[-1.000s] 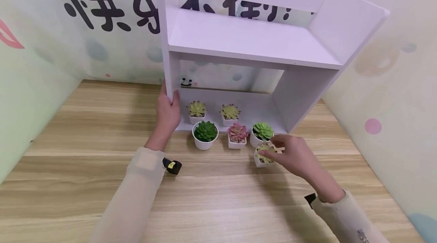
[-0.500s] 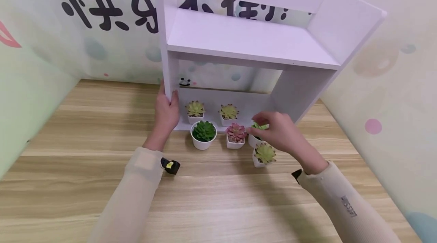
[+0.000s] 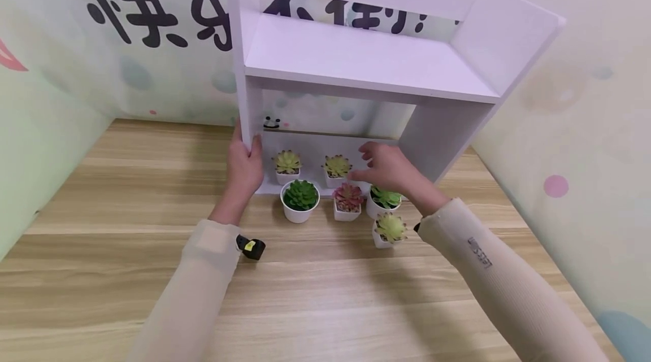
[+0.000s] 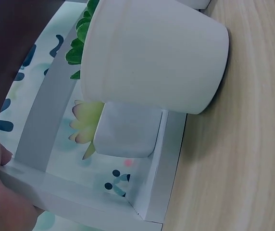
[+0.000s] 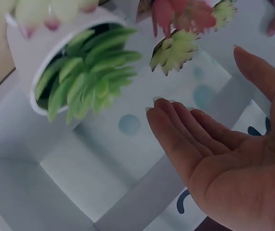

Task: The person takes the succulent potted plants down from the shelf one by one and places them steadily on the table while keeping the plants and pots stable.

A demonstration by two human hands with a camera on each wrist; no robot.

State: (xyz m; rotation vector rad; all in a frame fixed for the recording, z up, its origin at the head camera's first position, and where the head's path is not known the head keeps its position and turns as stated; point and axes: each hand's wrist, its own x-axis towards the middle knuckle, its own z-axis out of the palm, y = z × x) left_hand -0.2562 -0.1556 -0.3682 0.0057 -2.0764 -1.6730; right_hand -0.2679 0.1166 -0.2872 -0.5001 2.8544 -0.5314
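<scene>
My left hand [image 3: 244,165] grips the left side panel of the white shelf [image 3: 376,71], thumb on its front edge. My right hand [image 3: 389,169] hovers inside the lower compartment, holding nothing, just right of a yellow-green succulent [image 3: 337,166]. In the right wrist view its fingers [image 5: 200,130] are extended, thumb apart. Another yellow-green succulent [image 3: 287,162] stands on the bottom board at the left. Along the shelf's front are a dark green one [image 3: 300,195], a pink one [image 3: 348,197] and a light green one [image 3: 385,197], partly under the right hand. A further yellow-green one [image 3: 390,227] stands nearest me.
The wooden table [image 3: 305,305] extends towards me and to both sides. Behind the shelf is a wall [image 3: 168,79] with large black characters; a spotted wall [image 3: 569,125] rises at the right. A small black device [image 3: 251,247] is strapped to the left wrist.
My right hand has moved left and away from me, from above the nearest succulent, past the light green one, into the lower compartment. The left hand keeps its grip on the panel.
</scene>
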